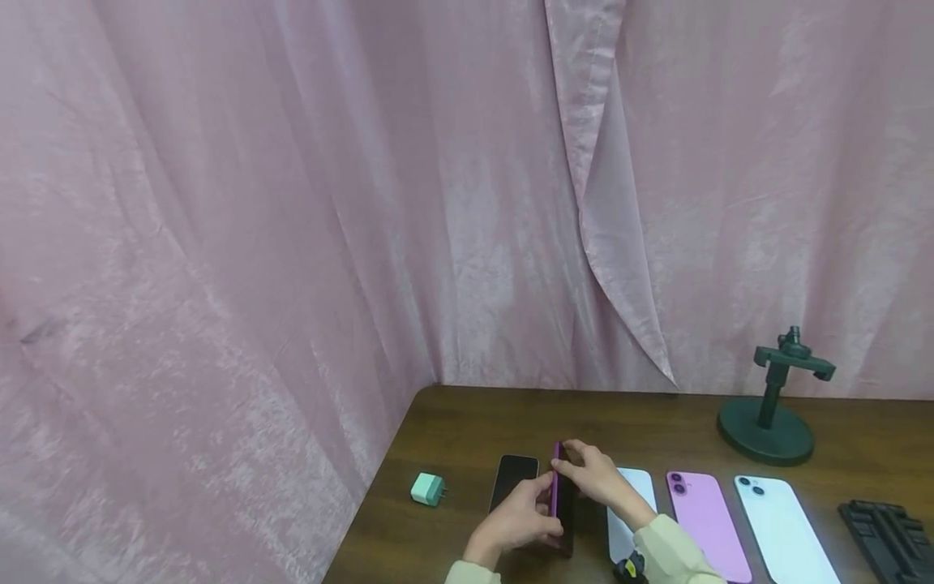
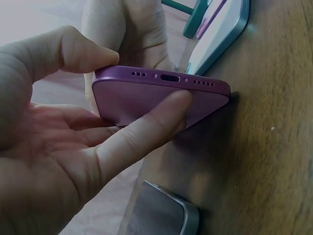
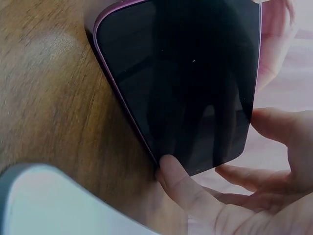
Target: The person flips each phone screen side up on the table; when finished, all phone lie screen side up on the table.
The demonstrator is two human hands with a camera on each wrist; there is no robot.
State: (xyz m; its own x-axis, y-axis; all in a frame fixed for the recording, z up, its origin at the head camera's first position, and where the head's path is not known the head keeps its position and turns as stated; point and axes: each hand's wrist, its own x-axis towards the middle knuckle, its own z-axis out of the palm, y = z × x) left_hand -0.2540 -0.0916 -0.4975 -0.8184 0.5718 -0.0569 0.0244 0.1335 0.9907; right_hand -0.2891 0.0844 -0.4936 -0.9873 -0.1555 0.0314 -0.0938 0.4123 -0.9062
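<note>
A purple-framed phone (image 1: 555,491) stands on its long side over the table, its dark screen (image 3: 195,83) facing right. My left hand (image 1: 514,519) grips the near end; in the left wrist view the thumb is on the upper edge and a finger lies across the purple back (image 2: 132,100) near the charging port. My right hand (image 1: 594,474) holds the far end by its edges. Whether the lower edge touches the table cannot be told. Beside my left hand, a black-screened phone (image 1: 513,473) lies flat. A pale blue phone (image 1: 636,484) lies under my right forearm.
Farther right, a pink phone (image 1: 704,515) and a white phone (image 1: 784,527) lie back up. A dark green stand (image 1: 766,430) is at the back right, a black ridged object (image 1: 890,539) at the right. A mint plug adapter (image 1: 428,488) sits left. Pink curtains (image 1: 467,203) hang behind.
</note>
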